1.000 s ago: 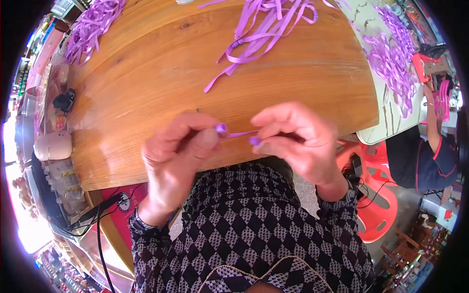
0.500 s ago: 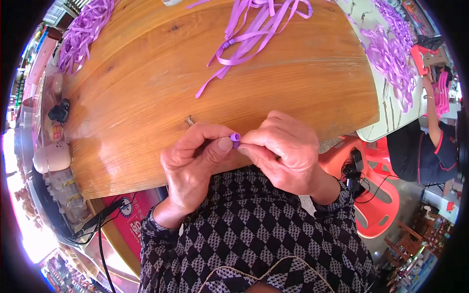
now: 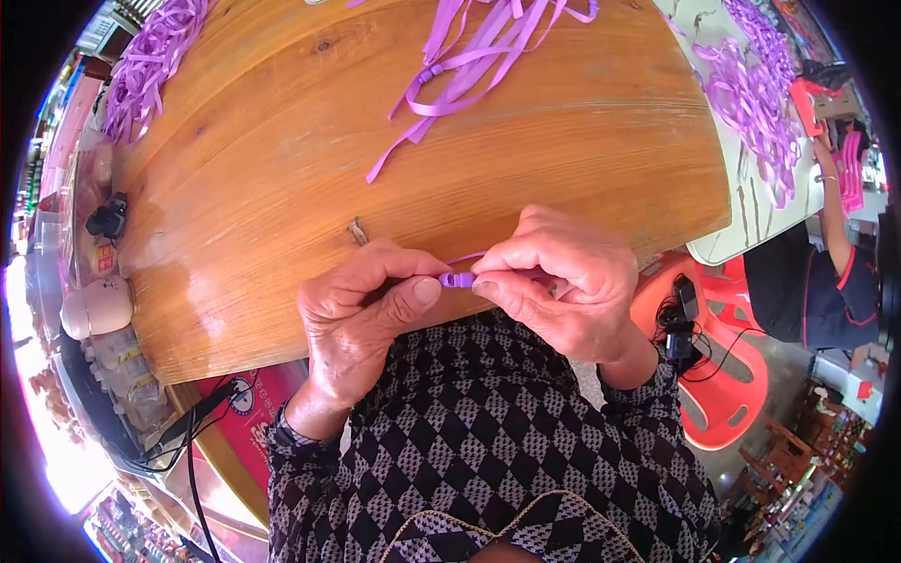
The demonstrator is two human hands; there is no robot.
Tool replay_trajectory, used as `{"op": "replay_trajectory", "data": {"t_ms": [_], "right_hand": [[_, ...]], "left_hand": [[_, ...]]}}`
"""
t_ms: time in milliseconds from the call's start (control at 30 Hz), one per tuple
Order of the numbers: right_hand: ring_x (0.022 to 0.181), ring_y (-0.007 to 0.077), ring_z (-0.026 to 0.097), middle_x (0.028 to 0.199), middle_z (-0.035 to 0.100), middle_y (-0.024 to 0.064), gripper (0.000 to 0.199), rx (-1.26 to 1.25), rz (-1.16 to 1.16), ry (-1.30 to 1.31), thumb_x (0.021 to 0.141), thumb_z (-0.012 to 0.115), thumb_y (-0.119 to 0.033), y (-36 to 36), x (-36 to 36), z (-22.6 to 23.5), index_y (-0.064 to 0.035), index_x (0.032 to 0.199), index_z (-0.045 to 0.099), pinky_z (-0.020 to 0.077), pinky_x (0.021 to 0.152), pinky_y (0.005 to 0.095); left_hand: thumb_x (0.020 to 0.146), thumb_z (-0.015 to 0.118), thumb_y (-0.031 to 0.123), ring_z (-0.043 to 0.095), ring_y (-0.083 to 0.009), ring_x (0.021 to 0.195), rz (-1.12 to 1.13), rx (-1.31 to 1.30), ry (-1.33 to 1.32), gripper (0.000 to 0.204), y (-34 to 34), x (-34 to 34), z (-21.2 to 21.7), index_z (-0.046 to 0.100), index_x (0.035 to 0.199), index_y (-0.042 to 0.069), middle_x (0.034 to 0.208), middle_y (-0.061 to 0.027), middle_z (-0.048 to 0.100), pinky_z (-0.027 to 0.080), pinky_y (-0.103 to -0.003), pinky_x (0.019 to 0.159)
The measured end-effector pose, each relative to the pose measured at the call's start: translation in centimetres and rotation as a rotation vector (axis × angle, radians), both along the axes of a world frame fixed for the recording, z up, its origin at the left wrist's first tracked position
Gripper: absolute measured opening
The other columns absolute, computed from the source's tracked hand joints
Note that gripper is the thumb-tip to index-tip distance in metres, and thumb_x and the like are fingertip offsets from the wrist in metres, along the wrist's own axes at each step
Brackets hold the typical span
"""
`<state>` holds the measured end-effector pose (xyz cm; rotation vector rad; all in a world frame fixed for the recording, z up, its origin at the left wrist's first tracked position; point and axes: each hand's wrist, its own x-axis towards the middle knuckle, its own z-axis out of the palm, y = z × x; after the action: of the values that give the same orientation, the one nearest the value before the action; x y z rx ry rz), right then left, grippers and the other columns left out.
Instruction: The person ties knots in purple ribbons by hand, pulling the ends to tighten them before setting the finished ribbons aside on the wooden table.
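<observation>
Over the near edge of the table, a small purple plastic buckle lies level between my two hands. My left hand pinches its left end between thumb and forefinger. With its thumb and fingers, my right hand grips the other end. A thin purple ribbon shows just behind the buckle, and the rest of it is hidden by my right hand. Farther off on the table lie loose purple ribbon straps, with small darker purple fittings on them.
A heap of purple ribbons rests at the table's far left. More ribbons lie on a white marbled table at right. Beneath it are red plastic stools, and another person's arm is beyond. A pink rounded object borders the left.
The purple piece has turned from an upright, ring-like look to lying level, and more of it shows. My hands are slightly farther apart, and a bit of ribbon now appears behind.
</observation>
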<state>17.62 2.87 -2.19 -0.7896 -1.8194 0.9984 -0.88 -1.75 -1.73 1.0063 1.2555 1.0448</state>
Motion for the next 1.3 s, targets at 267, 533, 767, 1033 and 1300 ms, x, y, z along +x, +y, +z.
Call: {"op": "replay_trajectory", "data": {"t_ms": [267, 533, 767, 1033, 1300], "right_hand": [[0.049, 0.0146, 0.043, 0.056, 0.052, 0.0030, 0.014, 0.078, -0.061, -0.026, 0.063, 0.070, 0.004, -0.4, -0.4, -0.4, 0.0004, 0.075, 0.064, 0.0312, 0.045, 0.0268], [0.051, 0.0140, 0.046, 0.061, 0.055, 0.0046, 0.016, 0.085, -0.077, -0.035, 0.065, 0.069, 0.006, -0.7, -0.6, -0.3, 0.0003, 0.078, 0.061, 0.0332, 0.044, 0.0249], [0.057, 0.0138, 0.049, 0.072, 0.060, 0.0065, 0.018, -0.004, -0.073, 0.012, 0.067, 0.069, 0.006, -1.1, -1.1, -0.7, -0.0002, 0.082, 0.059, 0.0376, 0.047, 0.0246], [0.064, 0.0132, 0.051, 0.078, 0.061, 0.0088, 0.018, -0.026, -0.043, 0.070, 0.069, 0.068, 0.007, -1.4, -0.9, -0.5, 0.0003, 0.084, 0.059, 0.0384, 0.053, 0.0235], [0.064, 0.0113, 0.053, 0.080, 0.061, 0.0100, 0.016, -0.160, -0.037, 0.147, 0.069, 0.069, 0.007, -1.6, -0.8, -0.8, 0.0015, 0.081, 0.060, 0.0387, 0.053, 0.0218]], "left_hand": [[0.079, 0.064, 0.005, 0.053, -0.0108, 0.069, -0.066, 0.247, 0.218, 0.012, 0.2, 0.2, 0.1, 0.064, 0.089, -0.002, 0.078, -0.0050, 0.059, 0.042, -0.023, 0.060], [0.078, 0.064, 0.004, 0.055, -0.0134, 0.069, -0.053, 0.340, 0.260, 0.011, 0.3, 0.7, 0.2, 0.063, 0.088, -0.001, 0.078, -0.0068, 0.060, 0.042, -0.024, 0.061], [0.078, 0.065, 0.002, 0.057, -0.0136, 0.072, 0.012, 0.322, 0.247, 0.011, -0.1, 0.9, 0.0, 0.062, 0.088, -0.002, 0.079, -0.0066, 0.061, 0.044, -0.024, 0.065], [0.077, 0.066, 0.002, 0.057, -0.0132, 0.073, -0.002, 0.350, 0.244, 0.013, -0.2, 0.9, 0.2, 0.063, 0.088, -0.001, 0.081, -0.0065, 0.061, 0.044, -0.023, 0.066], [0.078, 0.064, 0.001, 0.056, -0.0125, 0.074, 0.013, 0.258, 0.186, 0.011, -0.3, 0.7, -0.2, 0.062, 0.088, -0.002, 0.080, -0.0066, 0.061, 0.044, -0.023, 0.067]]}}
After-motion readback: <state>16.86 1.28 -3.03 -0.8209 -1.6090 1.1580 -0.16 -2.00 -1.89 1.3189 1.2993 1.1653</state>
